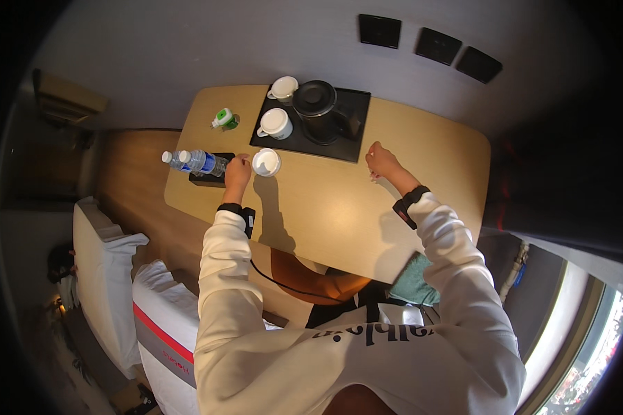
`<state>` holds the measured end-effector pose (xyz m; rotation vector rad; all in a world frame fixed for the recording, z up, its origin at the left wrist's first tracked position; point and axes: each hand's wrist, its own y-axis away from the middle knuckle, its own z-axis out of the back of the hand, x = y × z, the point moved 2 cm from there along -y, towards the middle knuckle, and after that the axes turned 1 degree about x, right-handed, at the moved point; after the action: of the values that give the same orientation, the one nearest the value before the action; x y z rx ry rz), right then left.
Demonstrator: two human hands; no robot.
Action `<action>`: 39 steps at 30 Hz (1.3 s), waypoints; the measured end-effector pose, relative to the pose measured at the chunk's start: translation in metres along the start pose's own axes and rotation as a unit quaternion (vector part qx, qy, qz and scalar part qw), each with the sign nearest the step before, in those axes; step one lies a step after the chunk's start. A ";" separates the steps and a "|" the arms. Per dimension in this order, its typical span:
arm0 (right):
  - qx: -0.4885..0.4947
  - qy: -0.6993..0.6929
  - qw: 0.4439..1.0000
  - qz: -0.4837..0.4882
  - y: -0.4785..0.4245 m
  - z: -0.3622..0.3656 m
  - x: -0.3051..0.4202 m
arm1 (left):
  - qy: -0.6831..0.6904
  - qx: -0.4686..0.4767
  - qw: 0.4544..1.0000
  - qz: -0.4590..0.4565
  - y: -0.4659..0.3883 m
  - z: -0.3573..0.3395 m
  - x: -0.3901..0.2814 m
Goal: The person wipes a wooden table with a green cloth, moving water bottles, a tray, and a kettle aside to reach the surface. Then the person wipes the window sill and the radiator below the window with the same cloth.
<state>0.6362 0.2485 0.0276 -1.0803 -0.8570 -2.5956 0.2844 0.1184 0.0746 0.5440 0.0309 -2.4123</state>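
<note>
My left hand [237, 175] is over the left part of the wooden table [322, 207], its fingers bent. It is between a black box [207, 179] and a round white ashtray [266, 162]; whether it touches the box is unclear. Two clear plastic water bottles [203, 161] with white caps and blue labels lean by the box, near that hand. Right of the black tray [350, 148], my right hand [386, 163] hovers low above the tabletop with its fingers curled. Nothing shows in it, but its palm side is hidden. Both wrists wear black straps.
The tray bears a black kettle [316, 111] and two white lidded cups [275, 123]. A green-and-white plug-in device [224, 119] stands at the back left. Below the table are an orange chair [311, 282] and a teal cushion [415, 280]. A white bed [166, 311] is at lower left.
</note>
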 end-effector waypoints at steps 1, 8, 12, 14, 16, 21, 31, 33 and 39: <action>-0.029 0.069 0.997 0.015 -0.009 -0.004 -0.001 | -0.019 -0.014 1.000 -0.012 -0.010 0.001 0.001; -0.083 0.260 0.962 0.000 -0.046 -0.020 0.023 | 0.059 -0.071 0.994 -0.056 -0.082 -0.048 0.007; -0.154 0.248 0.956 -0.002 -0.068 -0.022 0.020 | 0.131 -0.094 0.984 -0.071 -0.130 -0.079 0.022; -0.197 0.250 0.948 -0.025 -0.082 -0.029 0.005 | 0.117 -0.071 0.988 -0.067 -0.143 -0.084 0.028; -0.207 0.261 0.942 -0.037 -0.090 -0.030 0.004 | 0.059 -0.039 0.995 -0.070 -0.158 -0.085 0.031; -0.170 0.319 0.931 -0.046 -0.101 -0.026 0.000 | -0.061 0.018 0.995 -0.079 -0.178 -0.087 0.019; -0.310 0.256 0.913 0.063 -0.098 -0.034 -0.010 | -0.286 0.065 0.938 -0.188 -0.190 -0.076 0.000; -0.301 0.239 0.922 0.054 -0.100 -0.033 -0.017 | -0.288 0.064 0.936 -0.194 -0.184 -0.074 -0.007; -0.309 0.198 0.929 0.037 -0.078 -0.007 -0.049 | -0.239 0.053 0.939 -0.243 -0.156 -0.077 -0.057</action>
<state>0.6366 0.3059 -0.0442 -0.6254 0.1071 -2.9326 0.2576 0.2871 0.0088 -0.0313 -0.1968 -2.9841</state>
